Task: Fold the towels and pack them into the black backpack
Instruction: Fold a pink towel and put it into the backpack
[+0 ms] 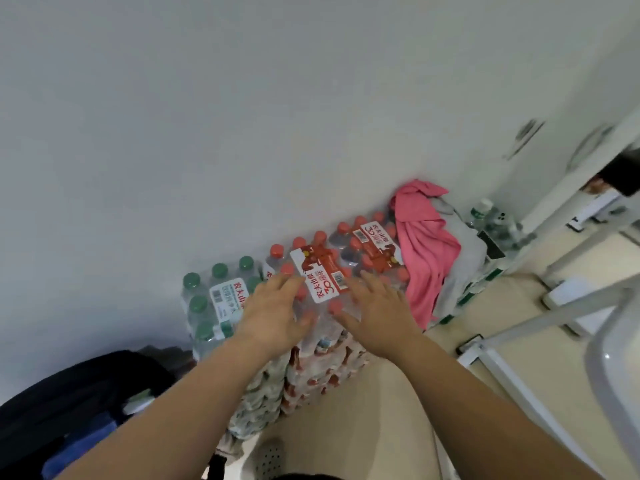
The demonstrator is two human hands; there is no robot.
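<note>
Both hands, left hand (277, 308) and right hand (377, 306), reach with straight fingers over red-capped bottle packs (332, 271). A pink towel (424, 247) drapes just beside them. The black backpack (76, 403), lower left, seems to hold something blue.

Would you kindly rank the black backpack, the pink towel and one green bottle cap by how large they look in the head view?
1. black backpack, though it is nearer the camera and partly cut off
2. pink towel
3. green bottle cap
</note>
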